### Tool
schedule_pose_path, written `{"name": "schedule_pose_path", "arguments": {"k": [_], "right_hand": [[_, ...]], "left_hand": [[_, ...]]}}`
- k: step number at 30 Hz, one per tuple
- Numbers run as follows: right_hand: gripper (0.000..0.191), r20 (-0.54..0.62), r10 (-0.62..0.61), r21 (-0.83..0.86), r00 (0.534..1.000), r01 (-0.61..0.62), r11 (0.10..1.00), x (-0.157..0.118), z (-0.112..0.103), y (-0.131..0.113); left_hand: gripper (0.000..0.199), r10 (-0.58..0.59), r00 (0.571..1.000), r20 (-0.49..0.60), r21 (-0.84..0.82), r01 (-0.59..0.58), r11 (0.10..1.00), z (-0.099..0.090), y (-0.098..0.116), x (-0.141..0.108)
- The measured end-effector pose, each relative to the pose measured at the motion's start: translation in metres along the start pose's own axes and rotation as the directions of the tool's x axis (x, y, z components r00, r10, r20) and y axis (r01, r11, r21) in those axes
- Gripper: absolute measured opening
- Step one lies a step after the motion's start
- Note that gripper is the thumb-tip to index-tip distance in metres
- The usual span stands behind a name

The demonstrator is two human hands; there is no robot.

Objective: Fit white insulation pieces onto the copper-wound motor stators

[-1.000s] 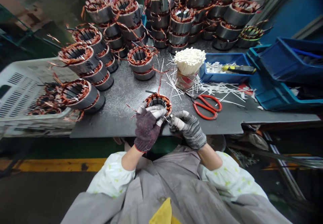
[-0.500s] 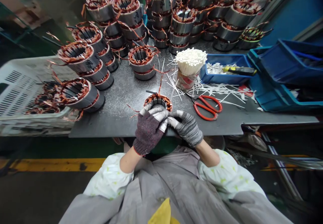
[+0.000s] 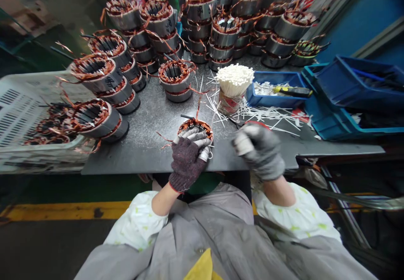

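A wound motor stator with orange copper coils sits near the table's front edge. Over its near side lies my left hand, in a dark purple glove with white-wrapped fingertips, gripping the rim. Beside the left thumb curls a small white loop of cord. To the right, my right hand, in a grey glove, is blurred by motion over the red-handled scissors. Most of the scissors are hidden beneath it, and whether it grips them I cannot make out.
A bundle of white sticks stands in a wrapped holder, with loose white strips scattered around. Behind is a blue tray with a yellow-black cutter. Stacked stators line the back and left, beside a white basket.
My right hand has left the stator and moved right, over the scissors. My left hand stays on the stator, its fingers now flatter across it.
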State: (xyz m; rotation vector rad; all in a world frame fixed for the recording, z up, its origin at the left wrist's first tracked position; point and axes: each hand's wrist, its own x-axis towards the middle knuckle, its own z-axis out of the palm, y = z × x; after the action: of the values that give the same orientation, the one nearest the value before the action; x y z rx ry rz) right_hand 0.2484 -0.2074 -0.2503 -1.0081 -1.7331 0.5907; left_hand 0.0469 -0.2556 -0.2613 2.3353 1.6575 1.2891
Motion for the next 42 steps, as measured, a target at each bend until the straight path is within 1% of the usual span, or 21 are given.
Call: {"name": "schedule_pose_path", "arguments": {"k": [1, 3, 5, 6, 8, 10, 11, 12, 13, 14, 16, 17, 19, 22, 24, 27, 29, 32, 35, 38, 42], "right_hand": [[0.029, 0.116, -0.028, -0.052, 0.993, 0.034, 0.998, 0.002, 0.005, 0.002], [0.028, 0.333, -0.061, -0.074, 0.941, 0.091, 0.993, 0.004, 0.020, 0.005], [0.029, 0.385, -0.074, -0.010, 0.920, 0.085, 0.996, 0.005, 0.035, 0.005], [0.029, 0.330, -0.073, 0.045, 0.941, 0.062, 0.997, 0.006, 0.039, 0.004], [0.027, 0.115, -0.034, 0.180, 0.993, 0.012, 0.984, 0.006, 0.038, 0.000], [0.027, -0.108, 0.059, 0.316, 0.992, -0.022, 0.948, 0.009, 0.026, -0.003], [0.028, -0.135, 0.087, 0.342, 0.987, -0.036, 0.939, 0.011, 0.019, -0.004], [0.028, -0.086, 0.086, 0.330, 0.993, -0.053, 0.943, 0.013, 0.013, -0.005], [0.028, 0.035, 0.061, 0.291, 0.998, -0.069, 0.954, 0.015, 0.008, -0.005], [0.029, 0.208, 0.026, 0.231, 0.978, -0.075, 0.970, 0.017, 0.005, -0.005], [0.030, 0.511, -0.016, 0.135, 0.859, -0.062, 0.989, 0.018, 0.005, -0.004], [0.030, 0.563, -0.006, 0.144, 0.826, -0.091, 0.985, 0.017, 0.007, -0.003], [0.031, 0.544, 0.070, 0.264, 0.836, -0.250, 0.932, 0.010, 0.015, -0.001], [0.041, 0.542, 0.262, 0.442, 0.799, -0.536, 0.719, -0.011, 0.027, 0.003], [0.043, 0.499, 0.365, 0.467, 0.786, -0.599, 0.650, -0.028, 0.031, 0.005], [0.033, 0.333, 0.416, 0.426, 0.847, -0.528, 0.734, -0.040, 0.032, 0.005], [0.027, 0.283, 0.349, 0.357, 0.893, -0.436, 0.826, -0.032, 0.032, 0.002], [0.030, 0.268, 0.244, 0.279, 0.932, -0.317, 0.906, -0.010, 0.030, -0.006], [0.030, 0.197, 0.209, 0.237, 0.958, -0.254, 0.938, -0.005, 0.024, -0.012], [0.031, 0.193, 0.170, 0.153, 0.966, -0.201, 0.967, -0.026, 0.021, -0.015], [0.029, 0.257, 0.088, -0.040, 0.962, -0.080, 0.996, -0.044, 0.032, -0.010]], "left_hand": [[0.015, 0.002, 1.000, -0.006, 0.001, -0.002, 1.000, 0.001, 0.000, -0.001], [0.017, 0.007, 1.000, -0.013, 0.013, -0.007, 1.000, 0.002, -0.001, -0.002], [0.017, -0.003, 1.000, -0.031, 0.030, 0.004, 1.000, 0.003, -0.002, -0.003], [0.015, -0.016, 0.999, -0.040, 0.038, 0.018, 0.999, 0.003, -0.001, -0.003], [0.012, -0.047, 0.998, -0.044, 0.052, 0.049, 0.997, 0.002, 0.000, -0.002], [0.010, -0.061, 0.998, -0.032, 0.056, 0.063, 0.996, 0.000, 0.001, -0.001], [0.009, -0.056, 0.998, -0.024, 0.055, 0.058, 0.997, -0.001, 0.002, -0.001], [0.009, -0.044, 0.999, -0.017, 0.054, 0.044, 0.998, -0.002, 0.002, -0.001], [0.011, -0.023, 1.000, -0.009, 0.054, 0.023, 0.998, -0.004, 0.001, -0.002], [0.014, -0.003, 1.000, -0.002, 0.057, 0.003, 0.998, -0.005, -0.001, -0.003], [0.021, 0.032, 0.999, 0.010, 0.072, -0.033, 0.997, -0.008, -0.005, -0.006], [0.022, 0.050, 0.999, 0.017, 0.080, -0.051, 0.996, -0.010, -0.008, -0.008], [0.021, 0.078, 0.996, 0.039, 0.092, -0.081, 0.992, -0.013, -0.014, -0.012], [0.017, 0.083, 0.992, 0.091, 0.119, -0.093, 0.988, -0.017, -0.019, -0.014], [0.017, 0.070, 0.992, 0.106, 0.133, -0.084, 0.988, -0.019, -0.020, -0.014], [0.015, 0.096, 0.989, 0.112, 0.098, -0.108, 0.989, -0.017, -0.017, -0.016], [0.016, 0.122, 0.984, 0.130, 0.063, -0.131, 0.989, -0.015, -0.012, -0.019], [0.020, 0.155, 0.973, 0.172, 0.055, -0.167, 0.984, -0.015, -0.005, -0.027], [0.032, 0.193, 0.962, 0.192, 0.140, -0.222, 0.965, -0.024, -0.006, -0.033], [0.042, 0.207, 0.967, 0.146, 0.265, -0.240, 0.934, -0.033, -0.016, -0.033], [0.029, 0.263, 0.949, 0.175, 0.360, -0.310, 0.880, -0.034, -0.033, -0.019]]}}
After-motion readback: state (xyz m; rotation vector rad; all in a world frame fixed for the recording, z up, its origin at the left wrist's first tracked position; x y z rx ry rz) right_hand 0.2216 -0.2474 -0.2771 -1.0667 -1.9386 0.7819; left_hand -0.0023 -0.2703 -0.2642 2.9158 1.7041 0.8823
